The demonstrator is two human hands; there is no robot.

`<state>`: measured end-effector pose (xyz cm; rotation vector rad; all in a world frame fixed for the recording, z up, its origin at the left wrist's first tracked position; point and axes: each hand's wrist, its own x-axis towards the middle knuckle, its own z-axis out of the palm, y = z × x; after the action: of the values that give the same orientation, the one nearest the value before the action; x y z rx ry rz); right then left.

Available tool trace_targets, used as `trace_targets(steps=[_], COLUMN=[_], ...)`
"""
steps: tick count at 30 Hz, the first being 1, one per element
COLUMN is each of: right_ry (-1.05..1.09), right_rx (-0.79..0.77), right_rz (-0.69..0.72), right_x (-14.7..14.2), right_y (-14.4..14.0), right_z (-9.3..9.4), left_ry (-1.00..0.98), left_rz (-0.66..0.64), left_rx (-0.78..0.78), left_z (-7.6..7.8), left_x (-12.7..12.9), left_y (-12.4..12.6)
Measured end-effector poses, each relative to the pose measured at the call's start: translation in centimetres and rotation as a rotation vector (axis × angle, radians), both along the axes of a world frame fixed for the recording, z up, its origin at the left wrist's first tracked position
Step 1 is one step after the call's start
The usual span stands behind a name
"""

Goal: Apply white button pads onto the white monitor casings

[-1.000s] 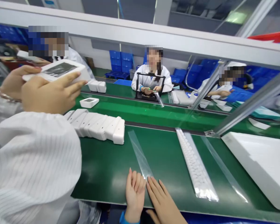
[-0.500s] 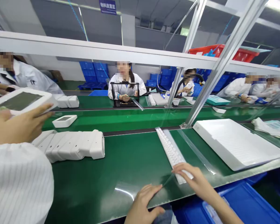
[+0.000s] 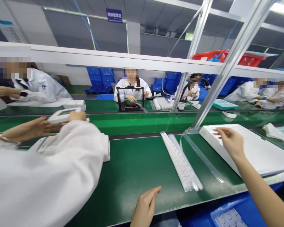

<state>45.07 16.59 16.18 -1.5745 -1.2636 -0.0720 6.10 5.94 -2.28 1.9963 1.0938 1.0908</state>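
Observation:
My left hand point(image 3: 145, 205) is low over the green worktop's front edge, its fingers pressed together; whatever is between the tips is too small to make out. My right hand point(image 3: 230, 143) is raised at the near left corner of the white tray point(image 3: 262, 157), fingers closed in a pinch, and I cannot see clearly what they grip. Between my hands lies a clear strip with rows of round white pieces point(image 3: 177, 162). A clear plastic band point(image 3: 203, 159) lies to its right, and a curled clear film point(image 3: 185, 136) shows near the metal post.
On the left, a co-worker's white sleeve point(image 3: 68, 164) reaches across, and the co-worker's hands hold a white device housing point(image 3: 63, 116) above a row of white housings point(image 3: 106, 148). A metal post point(image 3: 210, 94) rises behind the tray. Blue bins point(image 3: 246, 205) stand below the edge.
My right hand has moved up and right from the strip to the tray. The clear film between my hands is gone from there. The co-worker's arm has swung right.

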Motion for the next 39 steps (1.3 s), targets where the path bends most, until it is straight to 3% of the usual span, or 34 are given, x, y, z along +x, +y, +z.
trace_targets(steps=[2,4,7,10,13,15,22,26,28,32,34,36,39], right_ry=[-0.154,-0.465,-0.885,-0.969,-0.928,-0.878,-0.705,-0.613,-0.603,-0.628,-0.640,-0.664,-0.693], right_rx=[0.154,0.246,0.108,-0.112,-0.257,-0.280,-0.184,-0.154,-0.160,-0.196,-0.188,-0.155,-0.086], right_rz=[-0.171,-0.220,0.071,0.263,0.302,0.317,0.367,0.310,0.341,0.452,0.467,0.490,0.510], right_x=[0.0,-0.6,-1.7,-2.3,-2.3,-2.2,-2.7,-3.2,-3.3,-3.3,-3.1,-2.8,-2.5], right_y=[-0.5,-1.6,-3.8,-6.0,-8.0,-9.2,-12.2,-12.9,-13.0,-13.2,-13.3,-13.4,-13.2], right_z=[0.2,-0.9,-4.9,-9.9,-13.8,-15.3,-16.1,-16.2,-16.3,-16.8,-17.3,-17.8,-18.1], left_ry=[-0.006,-0.003,0.007,0.023,0.039,0.050,0.043,-0.010,-0.038,-0.054,-0.038,-0.058,-0.034], left_rz=[0.013,0.023,0.021,0.003,-0.010,-0.009,0.002,0.041,0.108,0.240,0.290,0.383,0.305], left_rx=[-0.005,-0.019,-0.026,-0.018,-0.001,0.014,0.042,0.094,0.133,0.197,0.216,0.172,-0.013], left_z=[0.3,0.6,0.9,0.8,0.5,0.4,0.5,1.9,3.5,7.4,8.5,8.5,6.9], left_x=[0.1,0.1,0.0,0.0,-0.1,-0.3,0.4,1.0,-2.3,-16.0,-20.4,-19.6,-10.8], left_y=[0.0,-0.1,-0.3,-0.5,-0.5,-0.4,-0.4,-0.3,0.8,3.6,3.1,1.0,-1.8])
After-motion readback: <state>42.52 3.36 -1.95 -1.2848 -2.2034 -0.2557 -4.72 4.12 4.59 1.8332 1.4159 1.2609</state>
